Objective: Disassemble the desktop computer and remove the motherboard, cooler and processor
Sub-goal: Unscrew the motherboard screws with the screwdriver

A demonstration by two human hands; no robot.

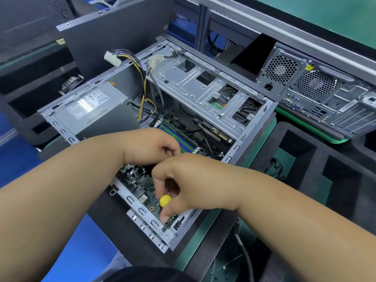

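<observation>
Your right hand (179,188) pinches the screwdriver (165,201); left hand (150,145), at 12 o'clock, curls, grip unclear. Motherboard (140,180): stiff, fragile; lift by edges.

Drive cage (205,88) (with power supply (91,106)) roofs the motherboard's (140,178) far half

Illumination is bright, even and diffuse, from overhead. Shadows are soft and short. Mild glare appears on the drive cage (205,86). Wide-angle distortion bends straight edges near the frame borders. Fine detail is slightly soft throughout.
</observation>
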